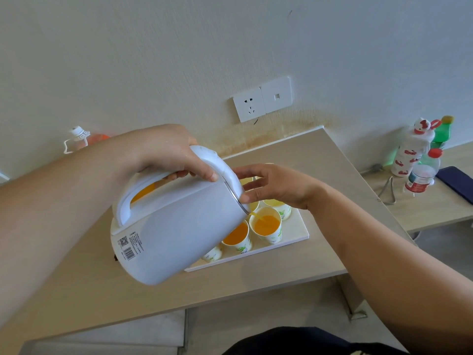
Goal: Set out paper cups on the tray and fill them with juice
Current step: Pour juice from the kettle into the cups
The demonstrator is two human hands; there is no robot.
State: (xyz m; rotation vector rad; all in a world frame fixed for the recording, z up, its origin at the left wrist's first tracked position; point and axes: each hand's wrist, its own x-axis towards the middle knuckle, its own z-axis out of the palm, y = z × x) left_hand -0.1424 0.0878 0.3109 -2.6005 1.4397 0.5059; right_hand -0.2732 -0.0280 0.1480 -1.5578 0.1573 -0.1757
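The white plastic electric kettle hangs tilted over the beige wood-grain bench, its spout end lowered toward the right. The left hand is wrapped tight around the kettle's handle, thumb over the top near the lid. A thin stream of orange juice runs from the spout into a white paper cup with a green print, which is already well filled. Beside it stands a second filled paper cup, and more cups sit partly hidden behind the kettle (their number cannot be told). All stand on the flat white rectangular tray. The right hand is loosely spread, fingertips resting against the kettle's lid edge. Farther back, white wall sockets sit above the bench.
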